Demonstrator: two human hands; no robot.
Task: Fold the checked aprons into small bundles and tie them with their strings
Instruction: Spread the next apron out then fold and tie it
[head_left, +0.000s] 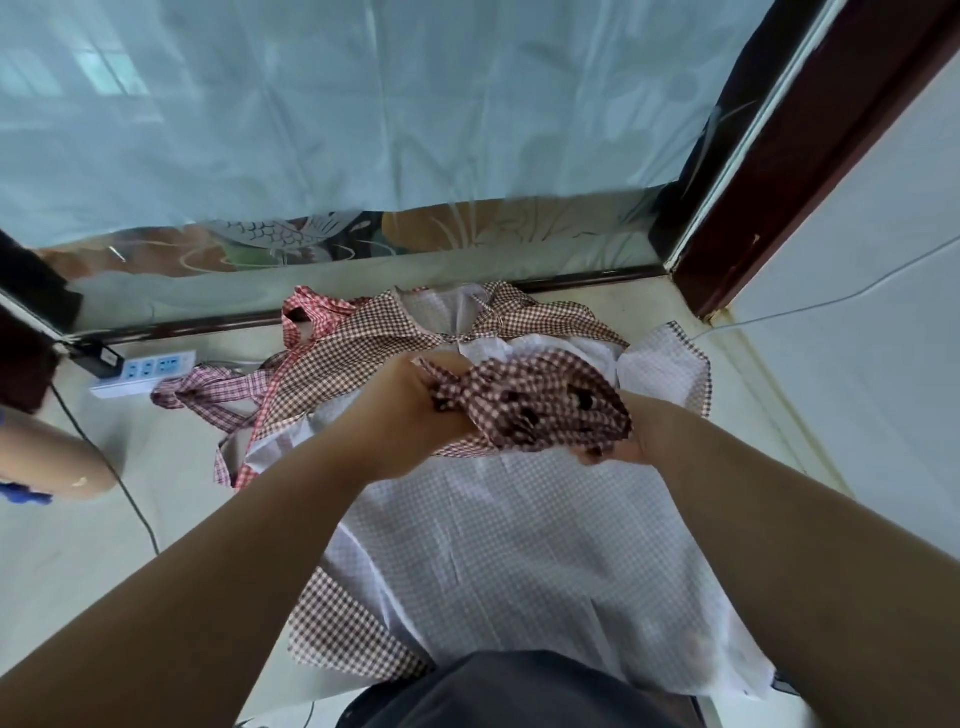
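above the apron pile (519, 545), both hands (410, 410) grip a checked bundle (535, 405).

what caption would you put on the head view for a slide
Left hand and right hand grip a dark-checked apron bundle above a pile of unfolded aprons on the floor.

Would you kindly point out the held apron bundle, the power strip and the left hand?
apron bundle (540, 410): head view, its checked upper surface.
power strip (150, 370): head view, its socket face.
left hand (408, 415): head view, the back of the hand.
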